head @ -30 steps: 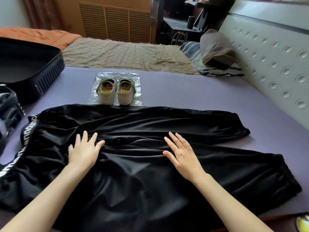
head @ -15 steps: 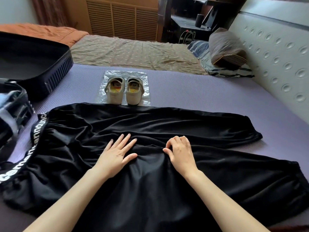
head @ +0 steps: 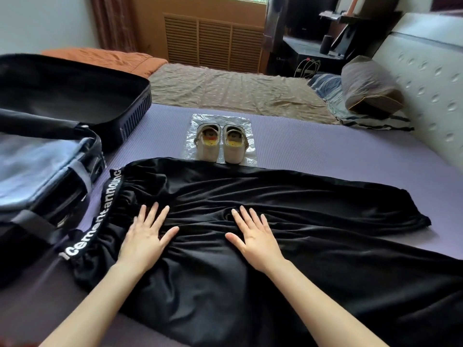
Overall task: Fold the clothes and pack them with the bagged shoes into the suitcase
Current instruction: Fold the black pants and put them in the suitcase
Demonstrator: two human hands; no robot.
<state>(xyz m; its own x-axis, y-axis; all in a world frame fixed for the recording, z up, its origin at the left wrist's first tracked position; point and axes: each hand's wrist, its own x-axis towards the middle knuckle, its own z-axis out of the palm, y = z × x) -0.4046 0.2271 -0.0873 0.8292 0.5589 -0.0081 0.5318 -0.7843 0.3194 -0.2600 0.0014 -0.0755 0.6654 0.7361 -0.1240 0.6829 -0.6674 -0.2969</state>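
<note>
This is a bedroom in a home. A wide bed (head: pixel 313 146), topped with ribbed purple matting and a crumpled brown sheet (head: pixel 225 88), runs along a pale dimpled padded headboard (head: pixel 431 78). A grey-brown pillow (head: pixel 368 86) lies on a blue striped pillow (head: pixel 328 91). Beyond are a slatted wooden panel (head: pixel 213 41) below a window, a brown curtain (head: pixel 112 21) and a dark desk (head: pixel 308 50).

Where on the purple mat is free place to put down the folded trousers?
Widest bare mat: right of the shoes, between trousers and headboard. A narrower strip lies between suitcase and shoes. Crowded at left, where the suitcase lies close beside the waistband.
</note>
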